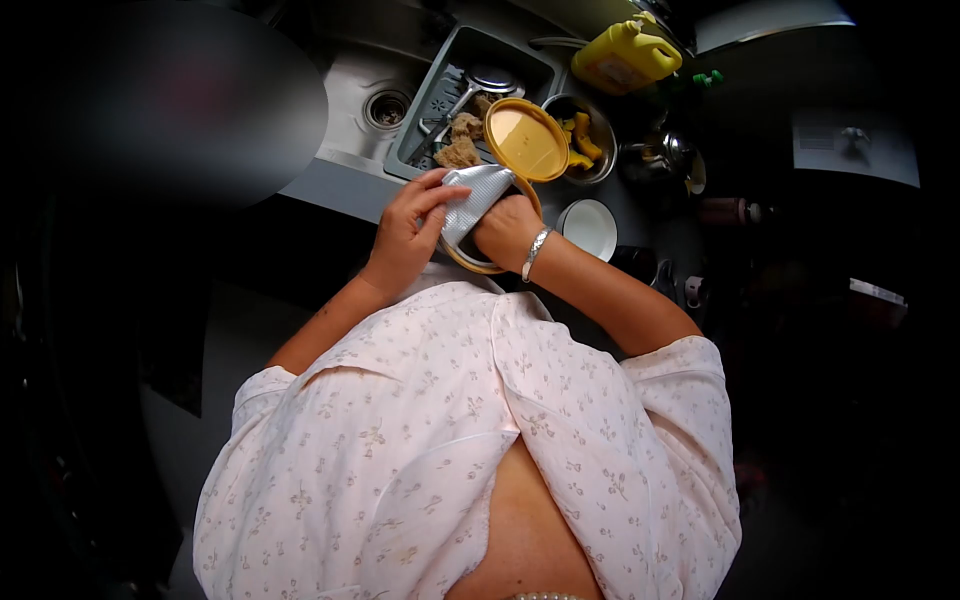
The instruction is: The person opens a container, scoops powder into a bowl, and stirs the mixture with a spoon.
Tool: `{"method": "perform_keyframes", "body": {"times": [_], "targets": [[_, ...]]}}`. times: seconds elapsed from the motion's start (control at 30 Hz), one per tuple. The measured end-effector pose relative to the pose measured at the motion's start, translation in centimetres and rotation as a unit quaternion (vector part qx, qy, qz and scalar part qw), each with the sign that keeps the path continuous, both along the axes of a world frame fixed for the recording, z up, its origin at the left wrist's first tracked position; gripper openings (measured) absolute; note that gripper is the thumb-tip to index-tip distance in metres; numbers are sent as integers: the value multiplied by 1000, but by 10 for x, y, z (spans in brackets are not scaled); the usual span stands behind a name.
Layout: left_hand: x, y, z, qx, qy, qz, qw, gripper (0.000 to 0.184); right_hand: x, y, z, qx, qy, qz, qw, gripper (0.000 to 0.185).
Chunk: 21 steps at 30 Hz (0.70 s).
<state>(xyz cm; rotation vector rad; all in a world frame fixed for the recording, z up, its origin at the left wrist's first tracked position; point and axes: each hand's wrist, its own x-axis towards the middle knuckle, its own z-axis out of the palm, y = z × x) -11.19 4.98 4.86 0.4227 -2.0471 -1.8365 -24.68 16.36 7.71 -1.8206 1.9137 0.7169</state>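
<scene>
In the head view, a round tub [466, 262] with a yellow-brown rim is close against my body. Its yellow lid [528, 140] is flipped up on the far side. A silver foil seal [478, 192] is partly peeled back over the opening. My left hand [412, 222] pinches the edge of this foil between thumb and fingers. Down inside the tub is my right hand [508, 232], with a silver bracelet on its wrist. Its fingers are hidden by the tub and the foil, so what they touch cannot be seen.
Beyond the tub, a grey draining tray [408, 150] holds a ladle-like utensil and brown scrubbers [458, 152], beside a steel sink [345, 100]. To the right are a metal bowl [606, 140] with yellow pieces, a white bowl [588, 230] and a yellow jug [625, 58].
</scene>
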Motion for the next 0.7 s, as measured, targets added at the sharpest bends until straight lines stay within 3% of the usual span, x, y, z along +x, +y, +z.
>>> {"method": "perform_keyframes", "body": {"times": [0.03, 0.13, 0.2, 0.27, 0.3, 0.4, 0.43, 0.5, 0.7], "targets": [[2, 0, 4, 21, -13, -14, 1000, 36, -1, 0, -4, 0, 1, 2, 1000, 44], [9, -5, -1, -26, -16, -65, 997, 54, -2, 6, -26, -166, -80, -59, 981, 46], [12, -4, 0, -43, -19, -86, 995, 62, -3, 4, -24, -150, -134, -75, 977, 46], [16, -3, 6, -133, -53, -124, 982, 79, -3, -2, -20, -82, -218, -124, 965, 48], [17, -2, 5, -133, -54, -121, 982, 79, -4, -1, -25, -82, -218, -121, 965, 48], [15, 3, -5, -190, -69, -131, 970, 109, -6, 9, -35, -125, -203, -54, 970, 44], [15, 5, -8, -188, -69, -133, 971, 109, -5, 7, -25, -123, -204, -56, 970, 44], [13, 7, -10, -231, -49, -97, 967, 105, -5, 5, -8, -4, -223, -123, 967, 43], [12, 10, -16, -257, -28, -75, 963, 103, -3, 21, 1, -31, -185, -210, 959, 16]]}}
